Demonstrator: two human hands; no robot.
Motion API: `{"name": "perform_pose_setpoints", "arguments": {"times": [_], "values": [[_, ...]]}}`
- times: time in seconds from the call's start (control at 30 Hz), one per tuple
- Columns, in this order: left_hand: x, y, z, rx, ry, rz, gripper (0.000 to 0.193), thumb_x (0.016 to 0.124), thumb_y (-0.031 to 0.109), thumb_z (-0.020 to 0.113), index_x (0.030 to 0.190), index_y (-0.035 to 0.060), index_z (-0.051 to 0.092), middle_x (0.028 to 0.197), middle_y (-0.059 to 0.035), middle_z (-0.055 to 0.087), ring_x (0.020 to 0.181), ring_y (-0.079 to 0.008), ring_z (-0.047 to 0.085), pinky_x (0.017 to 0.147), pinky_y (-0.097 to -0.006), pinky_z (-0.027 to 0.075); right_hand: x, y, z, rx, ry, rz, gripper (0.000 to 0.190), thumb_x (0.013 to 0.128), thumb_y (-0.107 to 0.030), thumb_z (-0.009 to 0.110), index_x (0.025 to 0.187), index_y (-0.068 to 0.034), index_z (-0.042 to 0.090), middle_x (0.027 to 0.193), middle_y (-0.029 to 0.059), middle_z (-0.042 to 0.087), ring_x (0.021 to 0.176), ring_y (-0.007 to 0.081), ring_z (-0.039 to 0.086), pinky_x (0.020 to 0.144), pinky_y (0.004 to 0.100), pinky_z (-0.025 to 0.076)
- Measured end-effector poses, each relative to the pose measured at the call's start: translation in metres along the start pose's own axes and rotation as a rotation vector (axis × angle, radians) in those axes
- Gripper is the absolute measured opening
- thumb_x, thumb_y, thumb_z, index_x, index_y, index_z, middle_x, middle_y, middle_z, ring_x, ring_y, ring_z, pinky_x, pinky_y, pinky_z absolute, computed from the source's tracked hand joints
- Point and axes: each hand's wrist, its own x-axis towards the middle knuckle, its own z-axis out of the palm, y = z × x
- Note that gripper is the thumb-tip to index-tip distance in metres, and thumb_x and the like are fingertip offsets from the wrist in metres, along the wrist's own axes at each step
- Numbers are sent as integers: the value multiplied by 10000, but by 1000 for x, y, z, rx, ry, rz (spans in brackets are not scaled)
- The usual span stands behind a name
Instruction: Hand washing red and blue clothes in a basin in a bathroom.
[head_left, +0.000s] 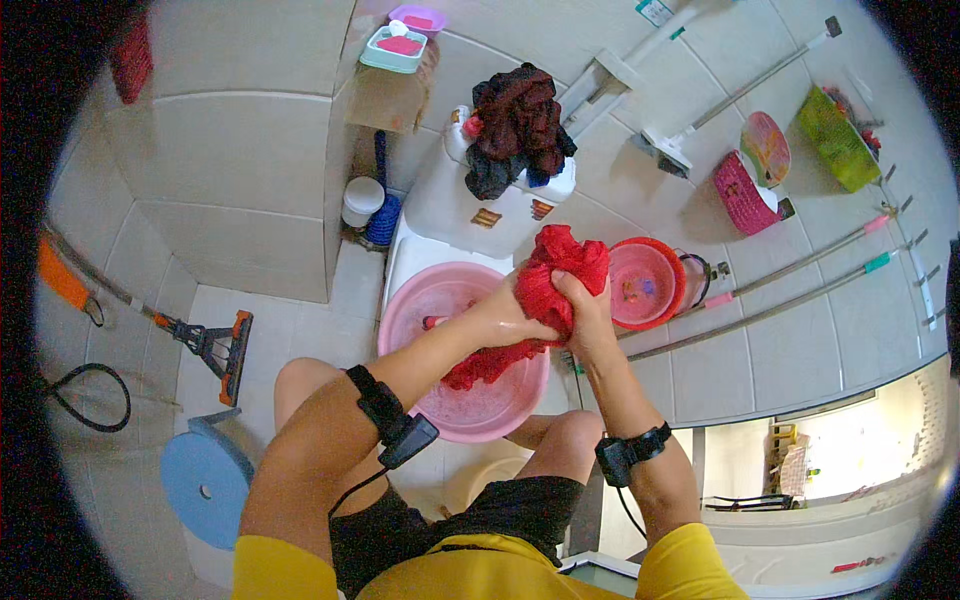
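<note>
A wet-looking red cloth (566, 259) is bunched between my two hands above a pink plastic basin (396, 300). My left hand (517, 319) grips the bundle from the left and below. On its right side, my right hand (589, 304) presses in with the thumb over the fabric. A tail of the red cloth droops over the basin, which holds sudsy water. Against the basin's inner left, a small dark-tipped red item (433, 322) shows, partly hidden by my left forearm.
Behind the basin, dark clothes (517, 124) are heaped on a white toilet tank (457, 199). A red bucket (649, 281) stands at the right wall, near leaning poles (757, 319). To my left are a blue stool (206, 480) and an orange-edged mop (236, 356).
</note>
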Motion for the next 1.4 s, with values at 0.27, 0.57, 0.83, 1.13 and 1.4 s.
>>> {"name": "perform_pose_setpoints", "arguments": {"times": [0.27,0.57,0.83,1.13,1.4], "values": [[7,6,13,172,335,155,736,771,404,876,1347,75,557,1147,-231,728,1144,-424,684,949,-464,542,21,-63,-39,122,-321,333,915,957,-796,447,1527,-80,448,1520,163,543,1403,292,534,1202,505,391],[1,33,15,756,142,339,628,729,313,872,1289,150,638,1186,-122,719,1088,-336,698,892,-472,518,15,-77,-78,112,-546,1053,950,901,-791,565,1525,-83,458,1488,191,577,1310,392,608,1027,661,520],[14,1,15,1054,254,622,502,803,200,752,1284,143,619,1015,-79,650,941,-305,672,871,-489,446,-9,-58,-59,-140,-489,924,717,854,-429,865,1412,-103,555,1293,91,687,1135,217,689,957,381,584],[16,21,26,1038,71,292,590,707,217,864,1232,111,616,1044,-143,719,996,-363,715,864,-502,533,18,-64,-44,-1037,-812,649,321,825,-235,815,1086,-95,691,1022,72,747,911,206,728,776,361,592],[33,24,20,818,8,107,619,625,258,903,1144,81,617,1010,-259,732,977,-480,699,851,-534,571,19,-52,-40,-1715,-692,-51,353,766,-264,785,1038,-67,675,968,207,736,896,414,715,795,503,586]]}}
